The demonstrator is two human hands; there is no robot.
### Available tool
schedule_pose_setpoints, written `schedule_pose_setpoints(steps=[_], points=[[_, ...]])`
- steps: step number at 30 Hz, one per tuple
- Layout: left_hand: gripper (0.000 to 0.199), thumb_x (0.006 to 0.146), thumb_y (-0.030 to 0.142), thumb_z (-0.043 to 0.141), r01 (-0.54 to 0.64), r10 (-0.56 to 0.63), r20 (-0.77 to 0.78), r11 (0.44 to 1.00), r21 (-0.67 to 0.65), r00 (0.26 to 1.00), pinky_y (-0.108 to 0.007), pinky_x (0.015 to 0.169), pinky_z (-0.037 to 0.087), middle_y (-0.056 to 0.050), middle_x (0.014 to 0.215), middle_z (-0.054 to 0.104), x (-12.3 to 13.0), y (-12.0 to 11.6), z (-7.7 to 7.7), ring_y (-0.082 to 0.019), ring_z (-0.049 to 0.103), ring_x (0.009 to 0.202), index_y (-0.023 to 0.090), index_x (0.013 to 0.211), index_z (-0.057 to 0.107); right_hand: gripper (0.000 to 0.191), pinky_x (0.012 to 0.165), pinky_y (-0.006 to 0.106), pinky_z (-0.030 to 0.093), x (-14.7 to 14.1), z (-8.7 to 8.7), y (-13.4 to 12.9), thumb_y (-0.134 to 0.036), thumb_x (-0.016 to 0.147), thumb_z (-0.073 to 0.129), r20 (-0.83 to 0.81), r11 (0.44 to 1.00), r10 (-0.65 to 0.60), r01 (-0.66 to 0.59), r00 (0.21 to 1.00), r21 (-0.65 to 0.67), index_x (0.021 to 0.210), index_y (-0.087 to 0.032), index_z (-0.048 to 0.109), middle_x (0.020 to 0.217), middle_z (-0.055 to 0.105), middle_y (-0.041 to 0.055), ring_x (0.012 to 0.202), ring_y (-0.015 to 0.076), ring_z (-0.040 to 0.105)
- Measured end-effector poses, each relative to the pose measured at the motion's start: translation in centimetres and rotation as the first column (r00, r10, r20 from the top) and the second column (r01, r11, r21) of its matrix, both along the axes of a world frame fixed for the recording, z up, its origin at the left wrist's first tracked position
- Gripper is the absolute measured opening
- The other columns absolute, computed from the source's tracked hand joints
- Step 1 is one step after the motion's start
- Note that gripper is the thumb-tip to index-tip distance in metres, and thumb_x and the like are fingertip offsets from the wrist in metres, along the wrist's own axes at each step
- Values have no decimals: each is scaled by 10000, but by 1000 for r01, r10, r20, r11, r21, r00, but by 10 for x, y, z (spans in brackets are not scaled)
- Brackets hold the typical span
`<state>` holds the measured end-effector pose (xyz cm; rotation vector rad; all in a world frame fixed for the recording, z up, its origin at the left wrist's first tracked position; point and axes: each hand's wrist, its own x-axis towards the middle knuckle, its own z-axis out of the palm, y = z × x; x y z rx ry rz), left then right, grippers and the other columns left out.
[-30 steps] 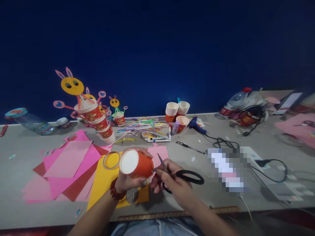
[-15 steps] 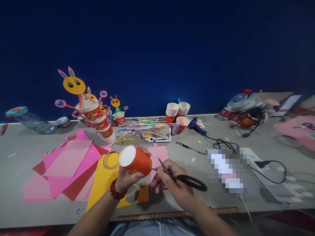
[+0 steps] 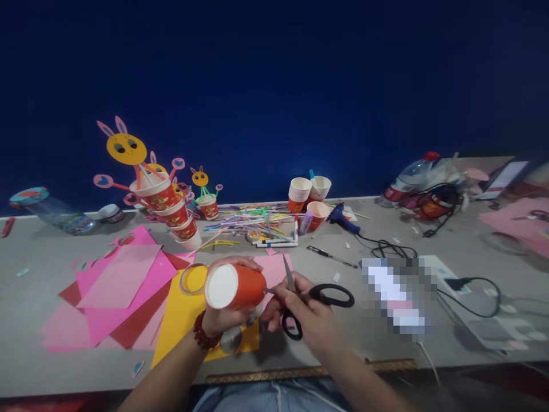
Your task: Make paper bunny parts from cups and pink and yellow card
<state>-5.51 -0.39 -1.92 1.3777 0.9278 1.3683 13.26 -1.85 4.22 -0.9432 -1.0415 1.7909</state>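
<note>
My left hand [image 3: 221, 320] is closed around a red paper cup [image 3: 252, 286], tipped sideways with its white end toward the left. Black-handled scissors [image 3: 329, 295] are in my right hand [image 3: 304, 309], their blades spread apart. One blade tip meets the cup at its right end; whether it pierces the paper cannot be seen. Under my hands lie a yellow sheet [image 3: 171, 326] with round cut-outs and a pink sheet [image 3: 274, 264]. A roll of tape [image 3: 185, 280] rests on the yellow sheet, left of the cup.
Pink and red paper [image 3: 124, 274] is spread at the left. Behind it stand stacked cups with rabbit figures [image 3: 158, 194]. Drinking straws [image 3: 253, 220], cup stacks [image 3: 299, 194] and a blue glue gun [image 3: 342, 218] lie toward the wall. A pen [image 3: 330, 256] and a pixelated object [image 3: 394, 297] are at right.
The cup has turned so its white end faces me more. The scissors have rotated in my right hand, their blades opening wider and both handle loops now showing.
</note>
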Motion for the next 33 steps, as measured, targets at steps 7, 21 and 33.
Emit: schedule_pose_setpoints(steps=[7, 21, 33], points=[[566, 688, 461, 812, 35, -44, 68, 991, 133, 997, -425, 824, 576, -134, 1024, 720, -4, 5, 2, -303, 676, 948, 174, 1141, 632, 377, 504, 199, 473, 5, 7, 2, -536, 852, 664, 50, 994, 98, -100, 994, 46, 797, -196, 511, 636, 723, 6, 511, 126, 671], [555, 654, 430, 860, 250, -211, 178, 938, -241, 961, -385, 726, 590, -110, 921, 750, -4, 8, 19, -278, 726, 804, 159, 1081, 631, 227, 604, 263, 435, 26, 4, 16, -183, 932, 468, 712, 389, -185, -615, 678, 686, 835, -211, 671, 698, 727, 22, 601, 166, 633], [570, 710, 523, 762, 406, -187, 644, 889, -209, 742, -521, 1002, 488, -101, 1044, 691, 8, 14, 15, -298, 656, 1029, 173, 1145, 649, 178, 496, 242, 523, 40, -11, 14, -333, 1002, 494, 128, 870, -182, 99, 975, 483, 1111, -211, 564, 721, 715, 6, 533, 150, 654]])
